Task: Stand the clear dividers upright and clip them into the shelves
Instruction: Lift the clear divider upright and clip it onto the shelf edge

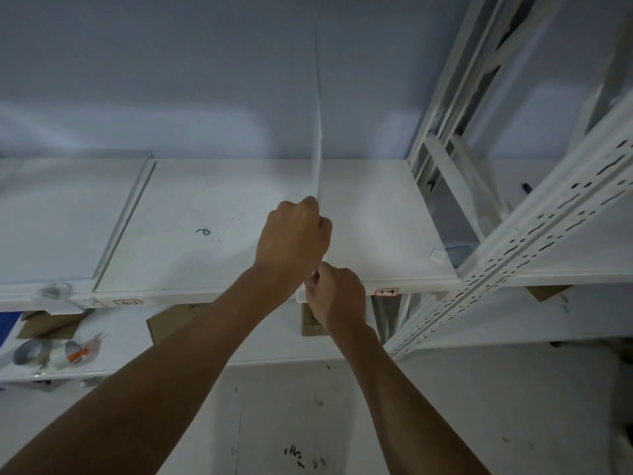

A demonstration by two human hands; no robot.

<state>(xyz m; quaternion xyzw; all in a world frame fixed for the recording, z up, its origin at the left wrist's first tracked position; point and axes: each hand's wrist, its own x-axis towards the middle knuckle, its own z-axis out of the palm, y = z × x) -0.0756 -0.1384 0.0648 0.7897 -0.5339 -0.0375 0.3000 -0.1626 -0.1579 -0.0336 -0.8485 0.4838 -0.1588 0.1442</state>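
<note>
Far left, one clear divider (123,221) already stands clipped along the white shelf (222,200). Centre, the left hand (294,238) is fisted round a second divider (318,142), holding it upright on its edge. Just right, the right hand (334,296) pinches at the shelf's front lip, apparently seating the clip. Not locked yet, I'd say. Perforated white racking (534,234) stands right, against a pale wall.

Dim, bluish light; a soft pale glare patch on the back wall (137,125). Wide-angle bending skews the edges; everything looks slightly blurred.
</note>
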